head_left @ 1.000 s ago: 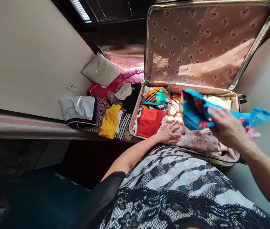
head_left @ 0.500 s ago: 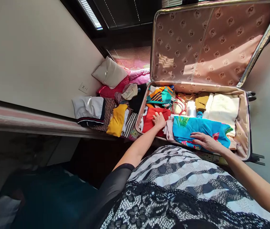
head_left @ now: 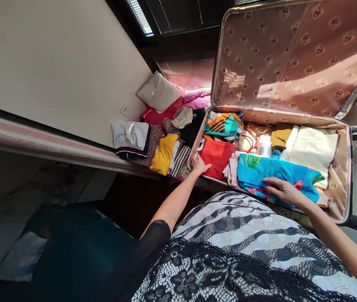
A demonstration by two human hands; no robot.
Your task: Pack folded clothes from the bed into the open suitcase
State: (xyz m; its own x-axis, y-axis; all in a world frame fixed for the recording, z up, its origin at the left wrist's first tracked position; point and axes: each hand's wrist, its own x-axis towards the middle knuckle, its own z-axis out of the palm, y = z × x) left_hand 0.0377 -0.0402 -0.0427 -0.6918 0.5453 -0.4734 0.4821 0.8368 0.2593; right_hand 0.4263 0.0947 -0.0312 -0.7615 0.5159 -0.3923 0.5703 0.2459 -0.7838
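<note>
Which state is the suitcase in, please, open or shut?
Open: the suitcase has its lid raised, with the blue floral cloth and red cloth visible inside.

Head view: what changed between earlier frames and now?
The blue floral cloth came down from the right hand's mid-air grip into the front of the suitcase; that hand let go and lies open at it. The left hand moved leftward from the pale patterned cloth to the red cloth's left edge. Red cloth in place, lid open.
</note>
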